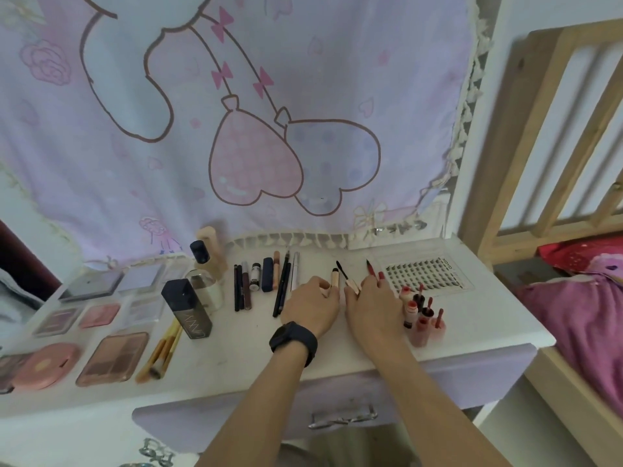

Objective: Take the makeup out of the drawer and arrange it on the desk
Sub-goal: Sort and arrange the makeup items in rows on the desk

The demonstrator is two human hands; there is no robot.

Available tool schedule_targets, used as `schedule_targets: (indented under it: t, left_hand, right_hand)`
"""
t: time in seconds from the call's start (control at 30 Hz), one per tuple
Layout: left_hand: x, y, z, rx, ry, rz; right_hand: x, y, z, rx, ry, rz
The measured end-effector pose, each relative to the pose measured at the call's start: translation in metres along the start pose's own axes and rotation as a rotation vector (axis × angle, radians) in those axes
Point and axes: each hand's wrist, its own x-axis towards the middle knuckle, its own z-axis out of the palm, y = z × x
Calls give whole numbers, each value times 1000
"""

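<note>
Gripping a beige tube (334, 280) in left hand (312, 306), seemingly a mascara wand (347, 278) in right hand (372, 306); both lying lengthwise away from the body, just right of the pencil row (282, 284).

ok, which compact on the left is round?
The pink compact near the front edge, beside the brown eyeshadow palette; the others are rectangular.
</note>
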Motion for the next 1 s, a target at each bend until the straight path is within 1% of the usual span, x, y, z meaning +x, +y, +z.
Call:
schedule_targets:
  t: [0.1,0.13,0.2,0.3,0.37,0.4,0.47,0.53,0.6,0.63,0.67,0.7,0.77,0.8,0.83,0.87,1.0]
  left_hand:
    - [-3,-4,1,-54,47,83]
    - [-4,-7,2,-94,52,141]
    - [-7,-12,3,-154,9,272]
    - [-6,-17,5,-48,-81,411]
    - [-4,-14,7,44,-70,457]
    - [-4,-11,9,68,-51,470]
    - [-2,-6,13,109,-25,491]
    - [-2,1,18,124,-30,505]
    - [-2,5,22,128,-26,507]
    - [-1,8,24,133,-24,505]
    - [-1,11,26,133,-23,498]
    - [-1,13,28,131,-22,491]
    - [-2,18,32,121,-19,487]
    - [-2,20,34,117,-16,490]
    - [-2,22,36,111,-14,492]
    - [-2,23,38,107,-13,492]
    - [-4,25,43,81,-15,488]
  right_hand:
    - [-17,2,-7,69,37,-67]
    - [-27,5,-10,122,49,-107]
    - [-53,14,-18,233,66,-216]
    - [-88,35,-31,348,94,-350]
    - [-96,51,-44,404,163,-393]
    - [-94,58,-50,425,229,-409]
    - [-81,75,-63,443,369,-392]
    - [-60,98,-73,432,467,-307]
    - [-35,120,-78,346,546,-256]
    - [-24,133,-78,267,550,-233]
    - [-15,146,-76,179,520,-193]
    - [-7,159,-73,98,453,-126]
    - [1,179,-64,-40,242,36]
    - [2,187,-58,-100,144,84]
    - [3,193,-52,-145,92,96]
    - [3,199,-48,-170,80,90]
    - [5,202,-42,-189,115,63]
